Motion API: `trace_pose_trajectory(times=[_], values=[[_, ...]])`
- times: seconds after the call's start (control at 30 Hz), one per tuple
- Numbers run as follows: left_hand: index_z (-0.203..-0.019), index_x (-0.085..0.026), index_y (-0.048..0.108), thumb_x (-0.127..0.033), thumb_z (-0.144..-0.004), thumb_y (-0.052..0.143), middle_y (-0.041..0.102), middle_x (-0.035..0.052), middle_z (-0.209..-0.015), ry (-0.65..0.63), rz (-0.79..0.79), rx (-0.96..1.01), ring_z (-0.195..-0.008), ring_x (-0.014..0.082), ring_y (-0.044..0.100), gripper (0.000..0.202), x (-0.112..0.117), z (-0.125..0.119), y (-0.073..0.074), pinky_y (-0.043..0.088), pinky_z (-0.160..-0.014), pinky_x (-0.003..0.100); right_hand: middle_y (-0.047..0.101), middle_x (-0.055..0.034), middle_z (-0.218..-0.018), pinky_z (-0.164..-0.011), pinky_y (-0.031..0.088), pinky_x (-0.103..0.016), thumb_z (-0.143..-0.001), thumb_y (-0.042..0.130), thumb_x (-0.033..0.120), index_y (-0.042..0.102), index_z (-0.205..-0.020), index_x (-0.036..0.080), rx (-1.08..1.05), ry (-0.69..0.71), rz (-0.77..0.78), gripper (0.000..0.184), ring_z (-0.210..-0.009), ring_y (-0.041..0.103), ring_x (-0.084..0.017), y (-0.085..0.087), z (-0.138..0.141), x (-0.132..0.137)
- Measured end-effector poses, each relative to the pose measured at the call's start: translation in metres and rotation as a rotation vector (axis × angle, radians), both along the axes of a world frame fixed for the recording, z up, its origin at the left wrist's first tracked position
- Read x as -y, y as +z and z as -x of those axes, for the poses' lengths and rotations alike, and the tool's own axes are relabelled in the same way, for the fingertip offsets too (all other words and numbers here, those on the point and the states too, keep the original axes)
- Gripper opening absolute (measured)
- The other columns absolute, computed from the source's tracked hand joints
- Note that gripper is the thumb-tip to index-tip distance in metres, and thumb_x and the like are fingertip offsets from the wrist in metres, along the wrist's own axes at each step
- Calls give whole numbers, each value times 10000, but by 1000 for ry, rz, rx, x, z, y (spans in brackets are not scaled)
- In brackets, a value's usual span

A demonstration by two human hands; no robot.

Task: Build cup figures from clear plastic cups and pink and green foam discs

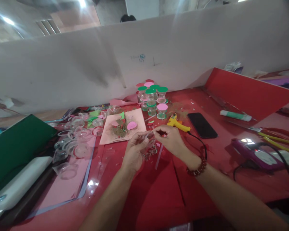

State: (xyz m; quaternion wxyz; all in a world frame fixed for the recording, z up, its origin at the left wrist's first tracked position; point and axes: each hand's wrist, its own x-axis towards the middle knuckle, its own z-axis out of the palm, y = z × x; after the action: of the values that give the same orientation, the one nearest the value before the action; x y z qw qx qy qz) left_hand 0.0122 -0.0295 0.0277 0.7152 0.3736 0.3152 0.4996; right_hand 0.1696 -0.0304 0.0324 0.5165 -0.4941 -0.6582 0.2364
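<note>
My left hand (135,153) is wrapped round a small clear plastic cup (149,140), which it holds up over the red table. At the cup's rim the fingers of my right hand (171,141) are pinched together; whatever is between them is too small to make out. Below the hands lie a heap of small paper scraps (150,154) and a translucent strip, perhaps a glue stick (159,157). Just beyond my right hand rests a yellow glue gun (179,123). A pink board (141,120) with a pink paper disc (132,125) on it lies past my left hand.
Several cups topped with green and pink discs (162,107) stand stacked by the partition (98,64). Loose clear cups (80,149) crowd the left. To the right are a black phone (202,125), scissors (276,136), a purple power strip (257,155) and cords.
</note>
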Motion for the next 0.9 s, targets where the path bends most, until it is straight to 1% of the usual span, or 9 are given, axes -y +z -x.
trace_pose_trajectory(times=[0.13,0.3,0.43,0.5,0.63,0.73,0.8,0.9], values=[[-880,-191,732,-172,-654,815,737,33,-1005,35,-15,-13,-988,181,673,242,2,-2,-2,541,-885,306,691,-18,-711,-619,439,-256,-787,549,181,690,-736,189,-15,-28,12,150,-642,594,-147,-5,2,0],[-860,-200,732,-183,-656,817,739,28,-992,51,-17,-42,-990,186,672,222,3,-5,-1,536,-901,330,686,-13,-710,-609,430,-256,-771,543,194,686,-734,188,-38,-51,55,148,-639,591,-147,-11,3,-2],[-870,-196,738,-154,-663,809,734,33,-1021,65,-113,-24,-1030,184,658,224,3,-7,0,502,-973,333,655,-4,-658,-580,422,-251,-755,556,225,665,-714,177,-166,-78,140,127,-602,568,-141,-13,1,-7],[-882,-194,739,-148,-670,803,734,37,-1027,76,-133,-10,-1027,180,658,226,2,-7,0,496,-982,330,651,-6,-654,-578,429,-253,-776,564,264,661,-729,172,-242,-67,168,141,-597,569,-141,-14,0,-10],[-882,-187,730,-165,-662,810,740,38,-1011,64,-70,19,-999,182,674,235,-3,-5,0,509,-965,339,646,-10,-659,-586,439,-256,-854,540,331,627,-718,177,-235,-47,128,223,-612,580,-141,-15,-1,-11],[-879,-186,727,-167,-661,806,737,36,-1009,41,-45,46,-1015,190,669,232,-5,-3,-1,526,-929,329,707,-35,-795,-655,483,-266,-825,590,288,659,-819,173,-233,-22,70,134,-709,633,-154,-15,0,-10],[-879,-189,727,-153,-666,797,734,37,-1019,22,-37,60,-1041,196,658,227,-5,-3,-3,532,-907,315,737,-48,-877,-706,505,-279,-810,605,258,689,-889,178,-242,13,57,140,-773,664,-166,-15,1,-9],[-884,-188,727,-136,-670,789,729,40,-1033,11,-32,80,-1061,195,647,229,-6,-3,-5,530,-903,300,750,-41,-834,-680,507,-281,-835,577,250,719,-861,192,-186,29,62,155,-739,673,-168,-14,1,-7]])
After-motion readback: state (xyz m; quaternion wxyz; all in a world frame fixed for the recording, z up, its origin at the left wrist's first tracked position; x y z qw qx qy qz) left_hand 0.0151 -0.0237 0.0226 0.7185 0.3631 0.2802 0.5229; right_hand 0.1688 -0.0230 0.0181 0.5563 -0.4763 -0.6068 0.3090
